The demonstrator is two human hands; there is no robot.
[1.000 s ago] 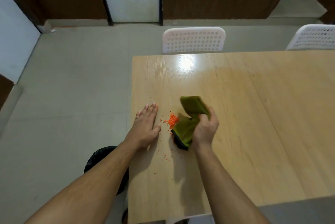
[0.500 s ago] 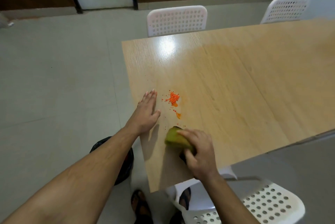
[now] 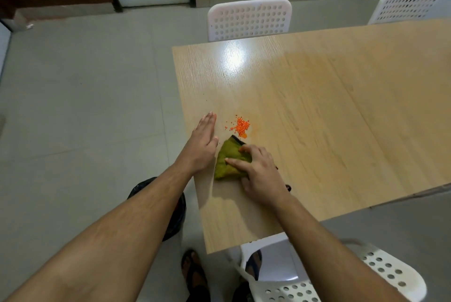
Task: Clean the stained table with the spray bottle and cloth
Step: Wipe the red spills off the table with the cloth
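Note:
A small heap of orange crumbs (image 3: 240, 126) with a faint orange smear lies near the left edge of the light wooden table (image 3: 317, 106). Just in front of the crumbs lies a bunched olive-green cloth (image 3: 228, 157) with a dark trim. My right hand (image 3: 258, 174) grips the cloth and presses it onto the table top, fingers over its right half. My left hand (image 3: 203, 143) lies flat on the table at its left edge, fingers straight, beside the cloth and the crumbs. No spray bottle is in view.
White perforated chairs stand behind the table (image 3: 249, 18), at the far right (image 3: 405, 3) and at the near edge (image 3: 317, 277). A bin with a black bag (image 3: 170, 204) stands on the floor under my left forearm. My sandalled feet (image 3: 195, 272) show below.
My right hand pulled the cloth back toward the near edge, then slid it forward again up to the crumbs. My left hand stayed flat on the table.

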